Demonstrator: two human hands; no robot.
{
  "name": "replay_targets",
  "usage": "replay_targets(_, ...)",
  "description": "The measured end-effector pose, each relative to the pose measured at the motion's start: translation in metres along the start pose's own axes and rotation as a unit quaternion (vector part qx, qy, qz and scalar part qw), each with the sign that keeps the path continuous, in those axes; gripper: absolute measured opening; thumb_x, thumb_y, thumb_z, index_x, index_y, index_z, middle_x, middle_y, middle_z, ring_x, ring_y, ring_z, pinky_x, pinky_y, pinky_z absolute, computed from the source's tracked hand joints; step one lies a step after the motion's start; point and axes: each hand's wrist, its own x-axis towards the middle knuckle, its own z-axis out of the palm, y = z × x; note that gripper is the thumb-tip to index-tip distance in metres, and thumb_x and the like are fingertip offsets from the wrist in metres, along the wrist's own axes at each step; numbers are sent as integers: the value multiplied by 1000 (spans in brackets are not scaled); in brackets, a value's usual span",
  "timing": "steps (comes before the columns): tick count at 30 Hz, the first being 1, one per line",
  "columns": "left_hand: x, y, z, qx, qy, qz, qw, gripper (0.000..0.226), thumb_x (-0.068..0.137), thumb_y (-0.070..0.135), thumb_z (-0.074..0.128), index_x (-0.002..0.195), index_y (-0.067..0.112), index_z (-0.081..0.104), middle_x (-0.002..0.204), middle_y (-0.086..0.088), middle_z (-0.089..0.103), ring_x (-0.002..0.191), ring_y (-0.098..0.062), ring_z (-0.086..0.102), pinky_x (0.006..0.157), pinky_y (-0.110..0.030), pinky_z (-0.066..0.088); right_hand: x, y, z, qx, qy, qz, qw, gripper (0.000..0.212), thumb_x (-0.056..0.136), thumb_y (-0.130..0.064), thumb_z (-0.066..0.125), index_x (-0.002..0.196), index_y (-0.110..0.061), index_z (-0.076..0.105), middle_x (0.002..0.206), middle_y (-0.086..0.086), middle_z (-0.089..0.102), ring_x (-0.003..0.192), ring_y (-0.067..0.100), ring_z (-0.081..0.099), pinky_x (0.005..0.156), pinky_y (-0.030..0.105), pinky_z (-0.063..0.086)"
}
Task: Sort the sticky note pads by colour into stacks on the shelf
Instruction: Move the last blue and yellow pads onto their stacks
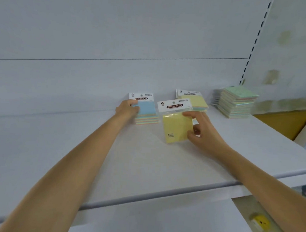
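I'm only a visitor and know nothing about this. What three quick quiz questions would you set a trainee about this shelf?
1. True or false: the right hand holds a yellow pad off the shelf's stacks.
2. Which colour tops the left stack that the left hand holds? A) pink B) blue C) green
3. Fill in: the tallest stack, at the far right, has a ____ pad on top.

Key: 1 true; 2 B; 3 green.

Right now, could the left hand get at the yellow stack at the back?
Probably not: the left hand holds the blue stack, and the right hand and its pad block the yellow stack.
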Motion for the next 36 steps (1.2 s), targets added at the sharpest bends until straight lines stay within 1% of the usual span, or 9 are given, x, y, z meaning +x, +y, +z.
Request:
replay_targets(4,-18,18,5,70,42,6,997,51,78,30,57,127,17,53,136,-11,53,130,-27,44,112,-31,26,11,11,-6,29,-23,-23,999,51,80,9,49,122,-20,46,113,-3,37,58,-2,52,66,9,44)
replay_targets(8,-23,38,22,161,159,162,960,34,92,19,46,125,15,54,137,-10,47,132,-28,32,100,-25,21,37,19,-30,92,14,-24,995,53,80,11,47,119,-25,43,108,-5,47,49,-1,48,51,8,38)
replay_targets(10,-30,46,37,193,149,230,942,32,91,16,47,122,13,55,133,-10,47,129,-30,34,99,-21,20,55,24,-46,121,59,-6,991,55,79,11,45,121,-24,43,103,-14,55,47,-1,48,46,7,36)
replay_targets(12,-38,54,54,218,113,271,931,31,91,14,47,121,11,56,129,-11,52,124,-32,38,98,-21,21,73,29,-60,156,95,22,983,56,80,9,45,127,-20,44,119,-4,52,59,1,52,46,5,37)
replay_targets(15,-52,57,78,268,60,316,908,32,88,19,43,112,7,62,118,-13,61,113,-36,49,93,-21,25,97,37,-68,181,118,47,975,56,81,6,44,131,-18,44,128,5,48,78,15,55,61,12,44)
replay_targets(19,-67,37,90,332,-17,326,885,53,83,41,28,110,11,63,116,-6,64,113,-28,53,96,-27,35,108,50,-59,155,116,73,978,54,83,-1,44,134,-19,44,133,8,48,85,17,54,63,14,41)
replay_targets(23,-70,26,87,335,-104,277,895,41,91,40,46,121,16,58,128,0,58,122,-19,47,104,-24,30,107,62,-49,91,81,67,990,49,86,-7,47,133,-17,46,108,7,50,65,9,47,63,14,38)
replay_targets(29,-71,27,90,308,-110,250,912,39,92,37,48,125,18,55,135,1,52,128,-16,41,107,-22,23,109,65,-44,-15,62,51,997,42,86,-13,50,129,-11,52,127,18,53,114,28,51,102,30,34)
replay_targets(36,-72,23,89,300,-122,232,917,42,92,40,48,129,22,52,142,1,46,134,-16,36,114,-29,24,103,68,-45,-31,66,20,997,30,88,-18,52,116,-14,63,128,14,45,123,25,40,101,19,24)
